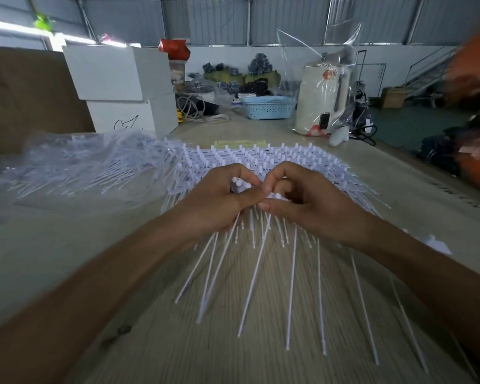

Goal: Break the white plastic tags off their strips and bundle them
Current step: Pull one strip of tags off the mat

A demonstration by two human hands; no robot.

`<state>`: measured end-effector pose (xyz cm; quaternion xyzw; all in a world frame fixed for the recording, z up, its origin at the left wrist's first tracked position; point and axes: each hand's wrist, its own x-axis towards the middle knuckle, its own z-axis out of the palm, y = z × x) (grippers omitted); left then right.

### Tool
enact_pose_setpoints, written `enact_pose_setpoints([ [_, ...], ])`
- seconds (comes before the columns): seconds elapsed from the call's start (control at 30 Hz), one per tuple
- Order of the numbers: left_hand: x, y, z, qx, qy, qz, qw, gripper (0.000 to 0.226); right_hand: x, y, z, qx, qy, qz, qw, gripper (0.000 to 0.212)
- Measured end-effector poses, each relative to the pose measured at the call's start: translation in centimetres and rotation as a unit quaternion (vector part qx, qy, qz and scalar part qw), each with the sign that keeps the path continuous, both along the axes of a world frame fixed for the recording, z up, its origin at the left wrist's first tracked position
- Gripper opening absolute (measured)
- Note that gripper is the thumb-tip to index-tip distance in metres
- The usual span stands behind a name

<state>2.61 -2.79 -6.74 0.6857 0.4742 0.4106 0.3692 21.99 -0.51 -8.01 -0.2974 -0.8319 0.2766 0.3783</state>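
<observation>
A wide heap of white plastic tag strips [261,159] lies across the middle of the wooden table [261,350]. My left hand [216,200] grips a small bunch of loose tags [240,185], round heads up, long thin tails fanning toward me. My right hand [305,200] pinches the heads of tags on a strip right beside it, thumb tips of both hands touching. Several long tag tails [291,286] stick out from under both hands over the table.
A clear plastic bag full of more tags [75,164] lies at the left. Two white boxes [122,90] stand behind it, with brown cardboard [25,95] at far left. A blue basket [269,106] and a white appliance wrapped in plastic [322,98] stand at the back.
</observation>
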Motion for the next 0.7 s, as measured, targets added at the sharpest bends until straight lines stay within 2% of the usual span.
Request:
enact_pose_setpoints([
  [0.07, 0.0, 0.0, -0.1, -0.013, 0.004, 0.001, 1.0, 0.025, -0.1, 0.0, 0.0, -0.011, 0.014, 0.014, 1.0, 0.026],
  [0.17, -0.1, 0.1, -0.3, -0.035, -0.038, -0.023, 0.998, 0.032, -0.2, 0.0, -0.2, -0.02, 0.025, 0.017, 0.999, 0.031],
  [0.4, 0.2, -0.1, -0.6, 0.029, -0.023, -0.027, 0.999, 0.017, -0.1, 0.0, -0.6, -0.012, 0.0, 0.005, 1.0, 0.025],
  [0.53, -0.2, 0.0, -0.2, 0.055, -0.038, -0.011, 0.998, 0.013, 1.1, 0.2, 0.5, -0.019, -0.105, 0.012, 0.994, 0.015],
  [0.6, -0.3, -0.1, -0.1, 0.063, -0.039, -0.001, 0.997, 0.014, 1.5, 0.1, 0.3, -0.039, -0.094, 0.028, 0.994, 0.02],
  [0.7, -0.3, -0.2, -0.2, 0.043, -0.062, 0.015, 0.997, 0.016, 1.1, -0.2, -0.1, -0.008, -0.067, 0.024, 0.997, 0.022],
])
